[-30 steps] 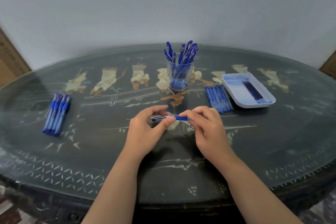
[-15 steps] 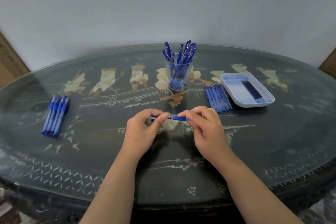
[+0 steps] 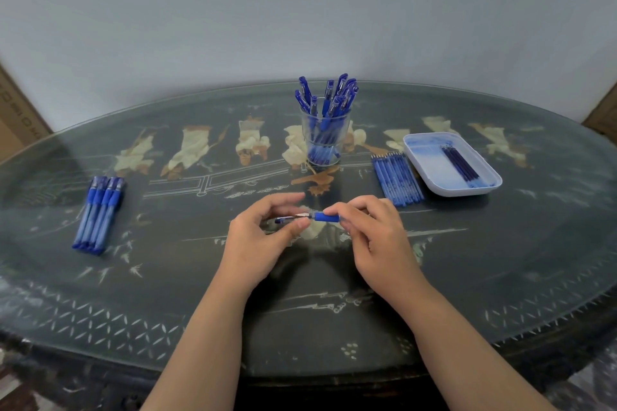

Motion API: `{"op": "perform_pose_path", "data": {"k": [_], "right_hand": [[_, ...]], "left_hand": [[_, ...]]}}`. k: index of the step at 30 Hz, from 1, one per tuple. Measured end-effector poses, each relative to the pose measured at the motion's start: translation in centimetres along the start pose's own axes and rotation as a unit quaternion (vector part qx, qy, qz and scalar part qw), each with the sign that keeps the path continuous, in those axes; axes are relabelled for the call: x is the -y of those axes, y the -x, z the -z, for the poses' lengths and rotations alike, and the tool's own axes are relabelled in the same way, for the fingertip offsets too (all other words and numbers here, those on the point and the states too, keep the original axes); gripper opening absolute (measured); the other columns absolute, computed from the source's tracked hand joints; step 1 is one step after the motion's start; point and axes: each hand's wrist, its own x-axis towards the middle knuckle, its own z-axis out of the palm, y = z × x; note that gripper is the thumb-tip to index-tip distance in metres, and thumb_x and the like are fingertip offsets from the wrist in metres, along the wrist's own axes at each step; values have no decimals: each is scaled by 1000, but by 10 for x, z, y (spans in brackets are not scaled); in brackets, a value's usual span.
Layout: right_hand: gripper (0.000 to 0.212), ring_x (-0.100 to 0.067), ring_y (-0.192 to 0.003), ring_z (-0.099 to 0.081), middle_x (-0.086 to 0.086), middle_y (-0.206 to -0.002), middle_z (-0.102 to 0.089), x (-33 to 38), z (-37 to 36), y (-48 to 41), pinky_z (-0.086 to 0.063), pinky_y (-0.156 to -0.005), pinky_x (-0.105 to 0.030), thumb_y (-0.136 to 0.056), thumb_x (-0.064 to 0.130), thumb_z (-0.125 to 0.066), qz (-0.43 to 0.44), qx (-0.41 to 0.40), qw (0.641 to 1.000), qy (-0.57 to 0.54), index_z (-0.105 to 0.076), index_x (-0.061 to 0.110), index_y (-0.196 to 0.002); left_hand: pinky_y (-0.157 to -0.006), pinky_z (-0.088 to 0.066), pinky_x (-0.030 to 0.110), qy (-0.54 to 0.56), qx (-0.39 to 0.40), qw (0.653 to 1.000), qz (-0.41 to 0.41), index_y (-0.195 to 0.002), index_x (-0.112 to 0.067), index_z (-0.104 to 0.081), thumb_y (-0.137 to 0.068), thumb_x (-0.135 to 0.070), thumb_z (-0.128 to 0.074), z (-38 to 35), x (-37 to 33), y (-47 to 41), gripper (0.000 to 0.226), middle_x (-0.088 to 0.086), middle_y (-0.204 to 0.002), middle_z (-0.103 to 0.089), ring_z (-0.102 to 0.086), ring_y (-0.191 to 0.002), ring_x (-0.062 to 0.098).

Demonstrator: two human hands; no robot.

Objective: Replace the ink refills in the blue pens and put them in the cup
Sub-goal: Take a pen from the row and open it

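Two hands hold one blue plastic pen (image 3: 310, 217) over the middle of the dark glass-topped table (image 3: 500, 260). The left hand (image 3: 263, 237) pinches its clear end, and the right hand (image 3: 377, 237) pinches its blue grip. Behind them stands the clear glass cup (image 3: 325, 143), full of blue pens (image 3: 335, 100).

1 wide-angle camera, worn on the head, looks forward and down from the near rim of the oval table (image 3: 133, 320), close over it. The wall (image 3: 300, 10) fills the top; the cup (image 3: 344, 143) stands at 12 o'clock.
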Motion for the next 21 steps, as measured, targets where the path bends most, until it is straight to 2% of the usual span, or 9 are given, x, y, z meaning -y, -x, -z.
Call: {"op": "perform_pose_path", "data": {"k": [2,4,6,8,12,16,19,21], "right_hand": [[35,-16,-94,-48,8,-100,-56,0,0,0,-45,-81,-35,-93,6,-48,2,-2,1000,1,-68,25,-115],[34,-15,-94,-48,8,-100,-56,0,0,0,-45,-81,-35,-94,7,-48,2,-2,1000,2,-67,25,-115],[35,-15,-94,-48,8,-100,-56,0,0,0,-45,-81,-34,-93,2,-53,-2,-2,1000,1,-68,25,-114],[36,-15,-94,-48,8,-100,-56,0,0,0,-44,-82,-34,-92,0,-54,-5,-1,1000,2,-68,25,-114],[36,-15,-92,-47,9,-99,-56,0,-1,0,-43,-82,-32,-92,2,-51,1,-17,1000,-1,-68,25,-113],[35,-16,-94,-48,9,-99,-56,-1,-1,1,-43,-82,-31,-93,3,-51,-4,-16,1000,-4,-67,26,-113],[36,-16,-94,-48,9,-99,-55,-4,-1,1,-42,-82,-30,-93,1,-53,-5,-17,1000,-3,-67,26,-114],[36,-15,-93,-48,9,-99,-55,-4,0,1,-42,-82,-29,-93,1,-53,-6,-20,1000,-2,-67,26,-115]], "left_hand": [[-85,-51,28,-6,-13,1000,0,-90,-27,-74,-82,-17,-77,-1,1,-1,14,-10,-86,-74,-67,-89,7],[-82,-52,29,-9,-25,1000,6,-83,-27,-74,-83,-28,-74,-2,2,-1,1,-8,-82,-74,-67,-85,10],[-81,-52,26,-9,-34,999,10,-82,-24,-72,-81,-42,-67,-3,1,-1,19,-8,-79,-74,-68,-82,8],[-78,-50,20,-10,-37,999,11,-81,-21,-71,-79,-48,-61,-3,0,-1,29,-9,-77,-74,-68,-79,4],[-71,-47,15,1,-54,998,17,-80,-18,-71,-81,-47,-61,-4,0,0,31,-7,-77,-74,-67,-76,5],[-76,-49,22,23,-96,995,34,-80,-17,-72,-89,-36,-65,-2,1,-1,22,-6,-79,-73,-66,-79,11],[-71,-47,11,61,-141,987,42,-85,-15,-72,-90,-23,-68,1,0,-2,11,-4,-80,-74,-66,-78,4],[-70,-45,5,30,-163,986,32,-87,-19,-72,-89,-21,-70,7,1,-3,4,-5,-82,-73,-65,-77,1]]}}
